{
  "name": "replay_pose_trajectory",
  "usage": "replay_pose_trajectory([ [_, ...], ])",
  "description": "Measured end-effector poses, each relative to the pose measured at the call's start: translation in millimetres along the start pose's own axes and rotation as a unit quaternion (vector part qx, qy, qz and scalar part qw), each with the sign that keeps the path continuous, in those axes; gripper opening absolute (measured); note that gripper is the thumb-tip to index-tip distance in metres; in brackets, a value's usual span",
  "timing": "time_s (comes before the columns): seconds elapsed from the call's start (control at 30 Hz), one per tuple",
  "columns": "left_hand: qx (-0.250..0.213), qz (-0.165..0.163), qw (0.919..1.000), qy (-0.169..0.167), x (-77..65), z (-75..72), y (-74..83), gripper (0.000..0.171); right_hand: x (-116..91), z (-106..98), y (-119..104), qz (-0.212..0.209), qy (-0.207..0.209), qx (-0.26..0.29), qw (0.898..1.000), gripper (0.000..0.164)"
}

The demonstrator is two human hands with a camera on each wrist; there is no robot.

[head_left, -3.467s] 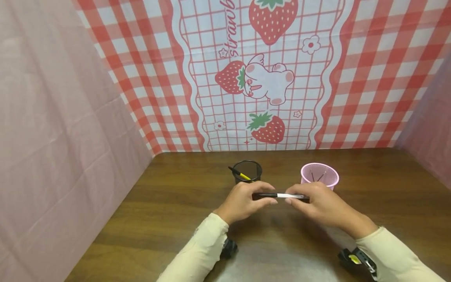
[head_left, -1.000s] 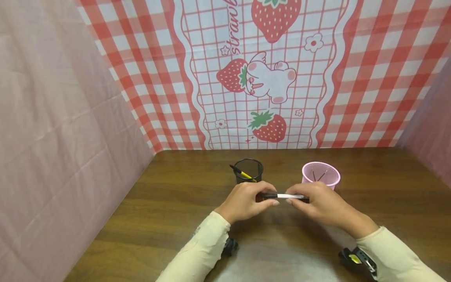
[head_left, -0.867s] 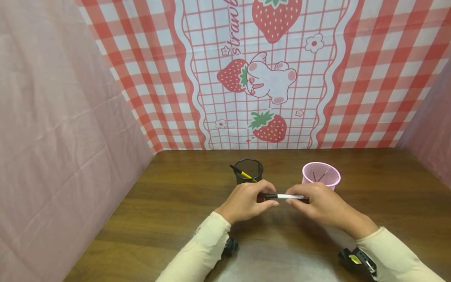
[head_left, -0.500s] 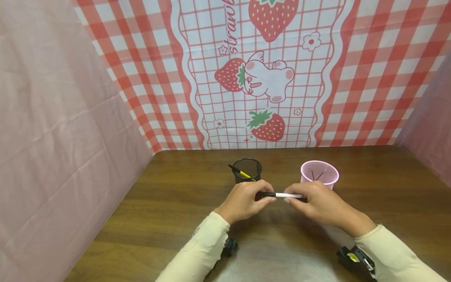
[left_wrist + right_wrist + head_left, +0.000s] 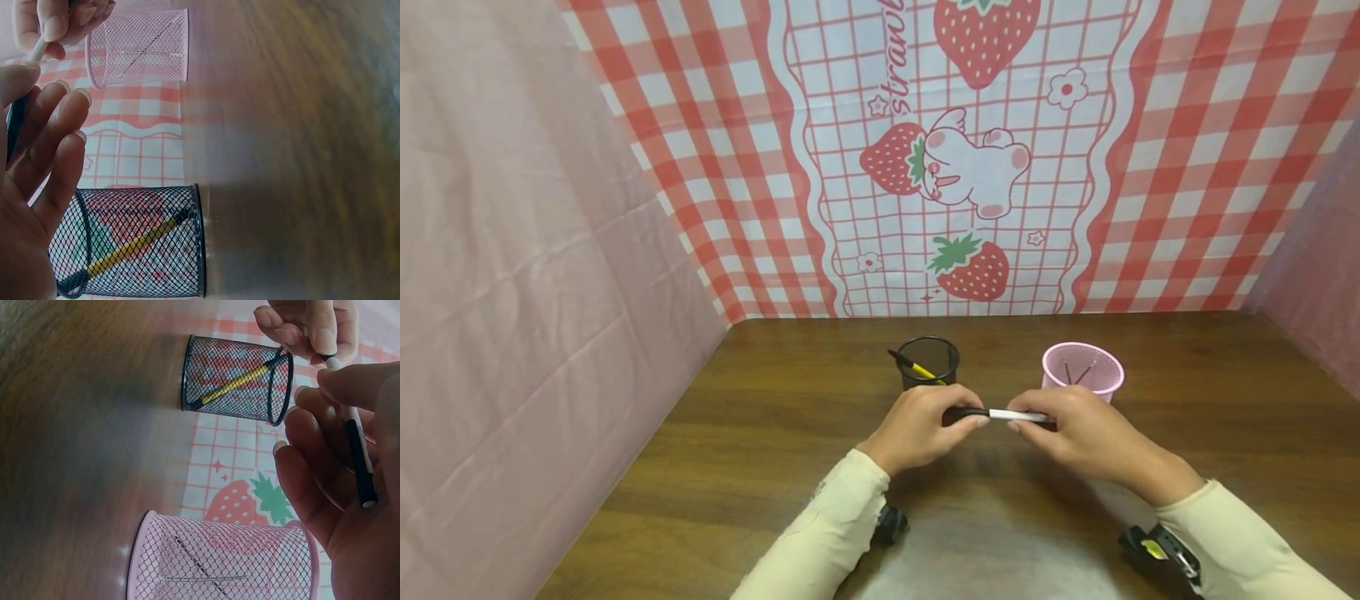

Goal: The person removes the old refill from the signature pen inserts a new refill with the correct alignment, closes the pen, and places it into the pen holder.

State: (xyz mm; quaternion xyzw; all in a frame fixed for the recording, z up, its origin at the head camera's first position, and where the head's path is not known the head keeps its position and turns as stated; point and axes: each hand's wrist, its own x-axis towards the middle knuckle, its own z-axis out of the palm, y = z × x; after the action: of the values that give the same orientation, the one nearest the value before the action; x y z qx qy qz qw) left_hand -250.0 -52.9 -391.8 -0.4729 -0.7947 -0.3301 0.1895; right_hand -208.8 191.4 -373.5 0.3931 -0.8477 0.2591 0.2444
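A black-and-white pen was held above the table, in front of the person and on the near side of two mesh cups. Its long axis ran sideways from one hand to the other, nearly level in the head view and roughly in line with the table's back edge. One black end pointed left into the left hand; the white middle crossed the gap between the hands; the other end pointed right, into the right hand. In the right wrist view that end was black too, lying slantwise along the palm. Which end was the writing tip could not be told.

The left grip was closed on the pen, thumb pinching it against the fingers. The right grip pinched it the same way near the white part, with the lower fingers loosely bent below. The fingertips of the two hands stood near each other but apart.

Beyond the left hand stood the black cup, with a yellow pen leaning in it, its black end above the rim towards the left. Beyond the right hand stood the pink cup, holding two thin sticks at different slants. Both cups stood upright.
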Motion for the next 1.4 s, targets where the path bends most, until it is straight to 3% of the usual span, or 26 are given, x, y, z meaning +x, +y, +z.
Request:
replay_pose_trajectory([
  [0.27, 0.0, 0.016, 0.9998, 0.008, -0.4, 0.4, -0.7, 0.011, 0.6, -1.5, -0.9, -0.004, 0.0, -0.004, 1.0, 0.018],
  [1.4, -0.017, 0.008, 0.9998, 0.011, -1.3, 0.8, -4.0, 0.009, 2.3, -6.1, 0.2, 0.004, -0.008, -0.042, 0.999, 0.018],
])
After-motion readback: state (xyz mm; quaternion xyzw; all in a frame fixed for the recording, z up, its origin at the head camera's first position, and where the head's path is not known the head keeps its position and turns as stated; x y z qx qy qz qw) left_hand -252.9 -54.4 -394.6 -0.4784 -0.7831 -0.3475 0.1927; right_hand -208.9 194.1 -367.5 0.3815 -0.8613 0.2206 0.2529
